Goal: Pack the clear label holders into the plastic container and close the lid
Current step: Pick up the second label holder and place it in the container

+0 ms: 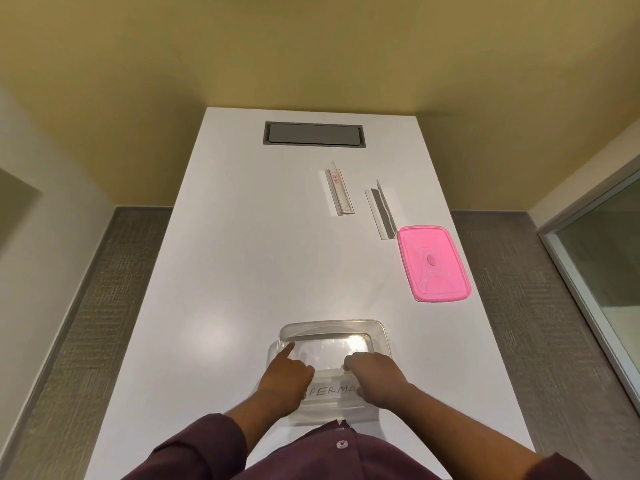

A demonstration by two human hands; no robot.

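Note:
A clear plastic container (381,332) stands open near the table's front edge. Both my hands are inside it. Between them lies a clear label holder (330,390) with a white handwritten paper strip, along the container's near wall. My left hand (285,374) curls on the holder's left end, its index finger stretched toward the container's far left corner. My right hand (375,374) is curled over the holder's right end. Two more clear label holders lie far out on the right: one with a red tag (338,192), one beside it (381,214). The pink lid (433,263) lies flat at the right edge.
The white table (242,254) has a grey cable hatch (313,134) set in its far end. Grey carpet lies on both sides, and a glass partition stands at the right. The pink lid almost touches the nearer loose holder.

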